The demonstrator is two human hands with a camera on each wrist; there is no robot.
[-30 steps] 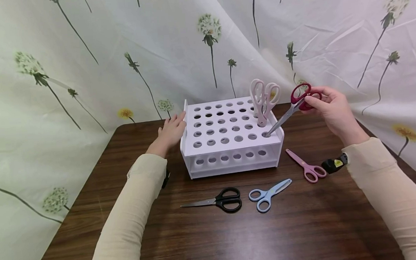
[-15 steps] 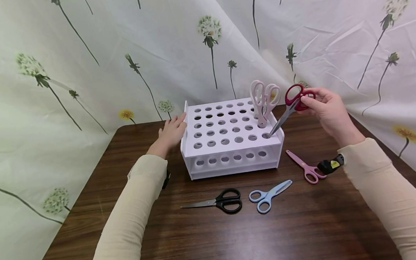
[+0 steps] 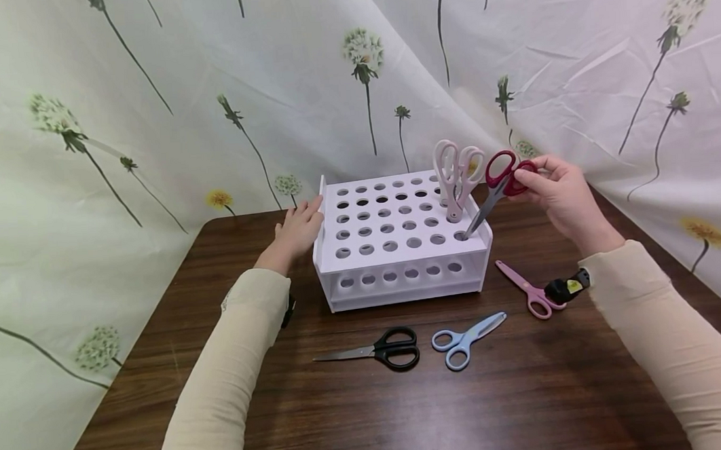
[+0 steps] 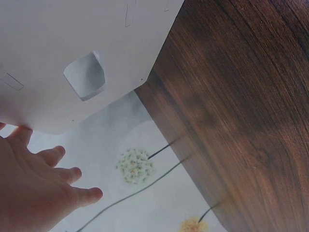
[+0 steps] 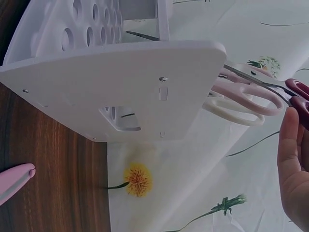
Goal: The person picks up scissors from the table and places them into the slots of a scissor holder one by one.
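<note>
My right hand [image 3: 564, 197] pinches red-handled scissors [image 3: 490, 201] by their finger loops. They lean to the right, blades pointing down into the front right hole of a white rack [image 3: 399, 257]. The right wrist view shows a dark blade tip [image 5: 142, 36] beneath the rack's top plate. Close behind, pale pink scissors [image 3: 454, 210] and white scissors [image 5: 217, 107] stand handles up in other holes. At the rack's left side my left hand [image 3: 296, 232] has its fingers extended, fingertips at the side panel [image 4: 120, 53] near its upper back edge.
Black-handled scissors [image 3: 384, 347] and blue scissors [image 3: 467, 337] lie on the dark wooden table [image 3: 346, 416] before the rack. Pink scissors [image 3: 525, 284] lie at its right, partly under the right wrist's camera [image 3: 562, 289]. A flowered curtain [image 3: 303, 65] hangs behind.
My right hand has moved left, swinging the red-handled scissors more upright while their tip stays at the same hole. The left hand and the rack have not moved.
</note>
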